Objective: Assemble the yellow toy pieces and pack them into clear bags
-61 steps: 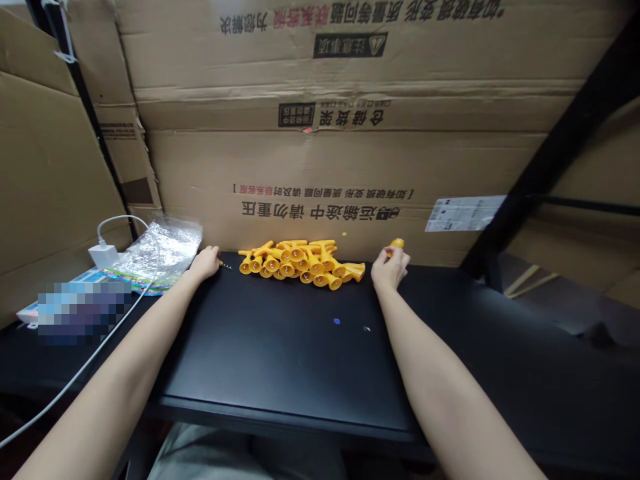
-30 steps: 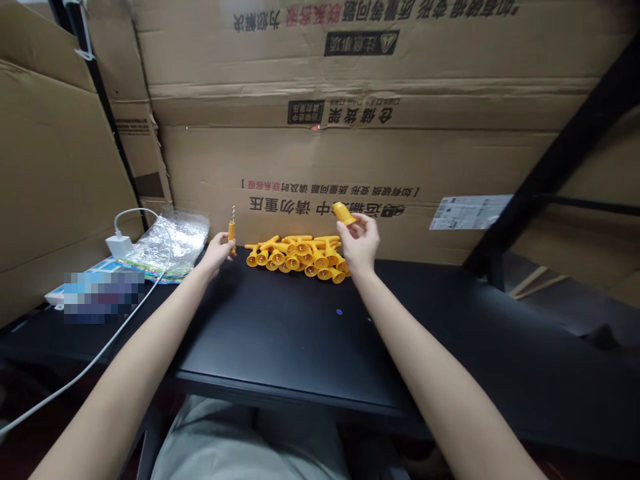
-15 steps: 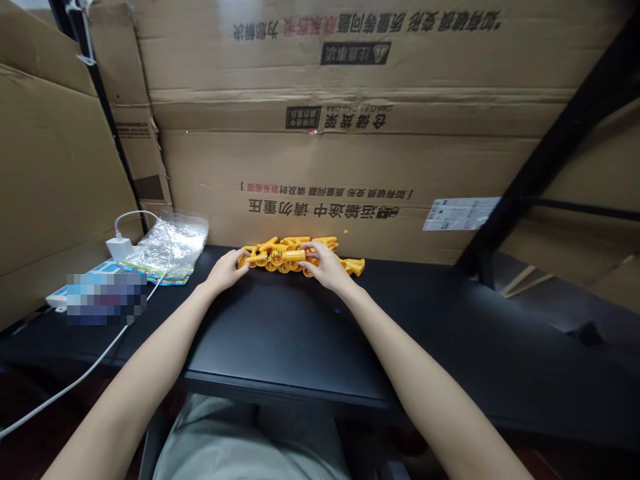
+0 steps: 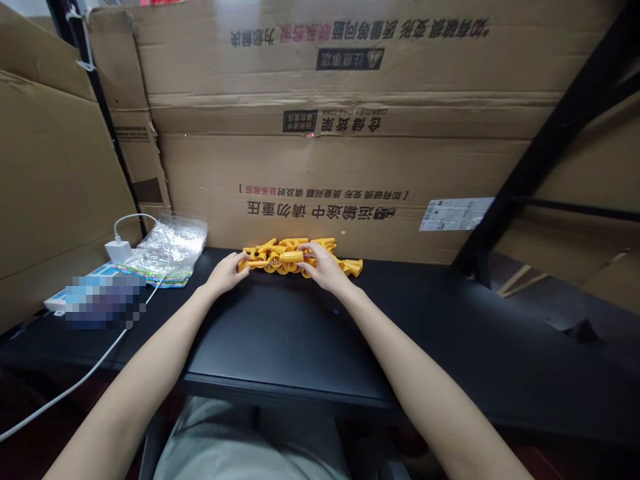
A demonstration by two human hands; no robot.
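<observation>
A pile of several yellow plastic T-shaped pieces (image 4: 320, 257) lies on the black table (image 4: 280, 333), against the cardboard wall. Both my hands are at the pile's front. My left hand (image 4: 226, 273) has its fingers curled round a small yellow piece at the pile's left end. My right hand (image 4: 323, 268) pinches a short yellow cap (image 4: 291, 256) that lies level and points toward my left hand. The two held parts meet between my hands, just above the pile.
A crinkled clear plastic bag (image 4: 167, 243) lies at the left on a colourful sheet. A white charger (image 4: 119, 251) with its cable (image 4: 75, 383) trails off the table's front left. Cardboard boxes (image 4: 325, 167) wall the back and left; a black slanted frame bar (image 4: 540, 153) stands at the right.
Two seconds ago my hands were apart at either side of the pile. They lifted a corkscrew piece and a cap, then came together low over the pile, where they now stay.
</observation>
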